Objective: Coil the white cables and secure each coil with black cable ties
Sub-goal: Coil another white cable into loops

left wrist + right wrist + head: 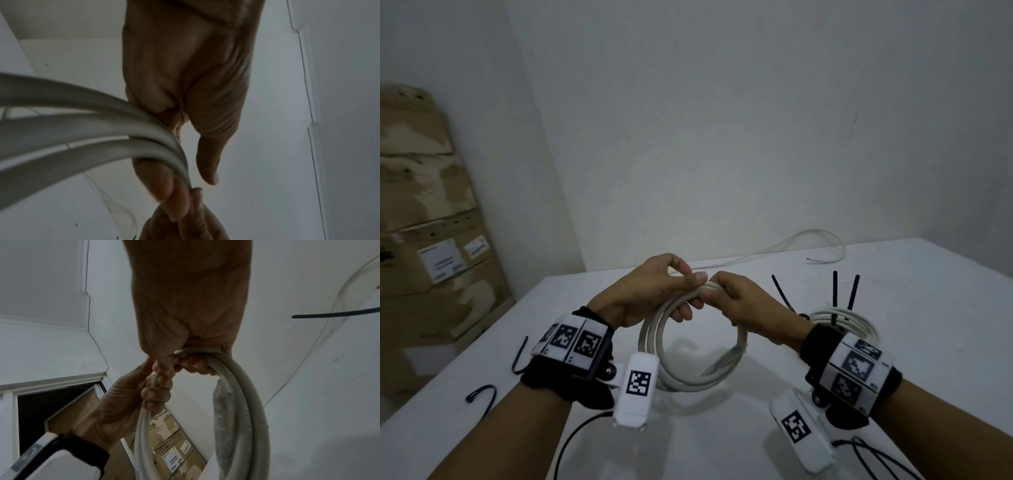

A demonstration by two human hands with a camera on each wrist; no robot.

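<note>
A white cable coil point(681, 363) hangs upright above the white table point(928, 308), held at its top by both hands. My left hand point(671, 287) pinches the strands from the left, thumb over fingers; the loops point(102, 129) fan out from its fingers point(162, 178). My right hand point(726, 294) curls round the strands from the right, with a cut cable end point(221, 348) poking from its fist. A second white coil point(842, 322) lies at the right with black cable ties point(835, 291) sticking up from it.
Loose black ties point(482, 394) lie on the table's left part. A thin clear cable point(791, 245) trails along the far edge by the wall. Cardboard boxes point(431, 240) are stacked on the left beyond the table. Black wrist-camera leads point(575, 442) run near the front edge.
</note>
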